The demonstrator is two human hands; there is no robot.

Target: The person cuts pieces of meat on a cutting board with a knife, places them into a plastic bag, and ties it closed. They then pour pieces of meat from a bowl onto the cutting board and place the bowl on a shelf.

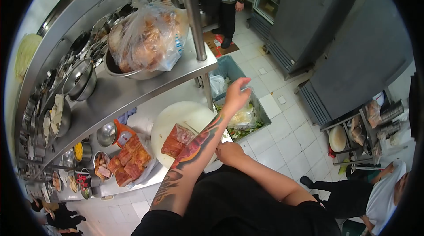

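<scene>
My left hand (238, 94) is stretched out over the bins, its fingers apart and nothing visible in it. The tattooed forearm crosses above a round white cutting board (168, 119). A slab of reddish-brown roasted meat (177, 139) lies on the board, partly behind that forearm. My right hand (229, 153) is closed beside the board's right edge; what it holds is hidden, though a pale, shiny edge shows just above it. Left of the board, more browned meat (130, 162) rests on clear plastic.
A steel shelf (132, 92) above the table bears a bagged load of meat (148, 37) and metal bowls (79, 79). Grey bins (260, 114) with greens and plastic stand on the floor. One person (227, 2) stands beyond, another (382, 192) at lower right.
</scene>
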